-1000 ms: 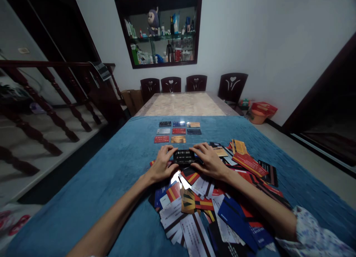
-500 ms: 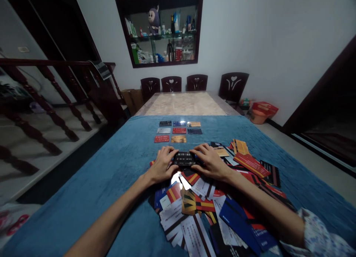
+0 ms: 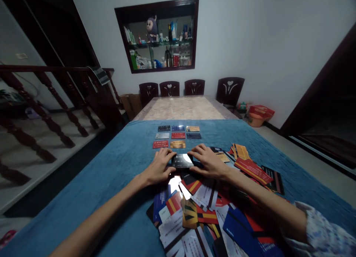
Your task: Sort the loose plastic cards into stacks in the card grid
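Note:
A black card point(image 3: 182, 161) with pale print is held level above the heap, light glaring off its face. My left hand point(image 3: 160, 166) pinches its left edge between thumb and fingers. On the opposite edge my right hand point(image 3: 208, 162) grips it the same way. Beneath and around the hands spreads a loose heap of cards point(image 3: 198, 212) in white, red, blue, gold and black. Beyond the hands, several cards lie face up in rows, among them a gold card point(image 3: 177, 144) and a red card point(image 3: 160, 144) in the nearest row.
A blue cloth point(image 3: 116, 175) covers the near part of the table, and a stone tabletop point(image 3: 183, 107) shows beyond it. Dark chairs point(image 3: 230, 90) stand at the far end. To the left runs a wooden railing point(image 3: 47, 120); an orange bin point(image 3: 256, 118) stands right.
The view has tilted up slightly. Both hands still hold the black card, which has tipped a little so that glare now covers part of its print.

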Demonstrator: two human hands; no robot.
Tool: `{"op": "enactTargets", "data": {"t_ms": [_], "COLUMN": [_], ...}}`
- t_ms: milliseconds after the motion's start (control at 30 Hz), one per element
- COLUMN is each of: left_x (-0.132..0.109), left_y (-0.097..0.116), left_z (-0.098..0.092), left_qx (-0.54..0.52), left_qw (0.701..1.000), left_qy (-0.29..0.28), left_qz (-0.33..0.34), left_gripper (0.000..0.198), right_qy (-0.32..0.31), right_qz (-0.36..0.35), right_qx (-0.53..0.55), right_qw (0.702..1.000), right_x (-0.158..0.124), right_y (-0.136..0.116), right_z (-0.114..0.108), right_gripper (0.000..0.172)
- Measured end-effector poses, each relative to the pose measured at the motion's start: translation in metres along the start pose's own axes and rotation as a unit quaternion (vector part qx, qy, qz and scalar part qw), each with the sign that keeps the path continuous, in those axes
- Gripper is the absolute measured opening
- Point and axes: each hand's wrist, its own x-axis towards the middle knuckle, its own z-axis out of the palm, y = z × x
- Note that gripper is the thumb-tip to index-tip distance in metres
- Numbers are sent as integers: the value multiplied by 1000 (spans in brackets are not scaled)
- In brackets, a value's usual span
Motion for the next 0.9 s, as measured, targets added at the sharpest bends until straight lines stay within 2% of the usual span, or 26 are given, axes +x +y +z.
{"op": "enactTargets", "data": {"t_ms": [367, 667, 900], "left_x": [30, 55, 75], "left_y": [-36, -63, -93], "left_z": [-13, -28, -35], "left_qx": [34, 81, 98], "left_qw": [999, 997, 995], "left_qy": [9, -7, -10], "left_qz": [17, -16, -31], "left_gripper": [51, 47, 44], "right_qy": [-26, -31, -64], "right_qz": [-2, -30, -16], "right_qx": [-36, -45, -63], "right_qw": [999, 998, 996], "right_x": [42, 87, 121], "right_y": [33, 62, 78], "right_z": [10, 15, 24], "right_gripper": [50, 46, 42]}}
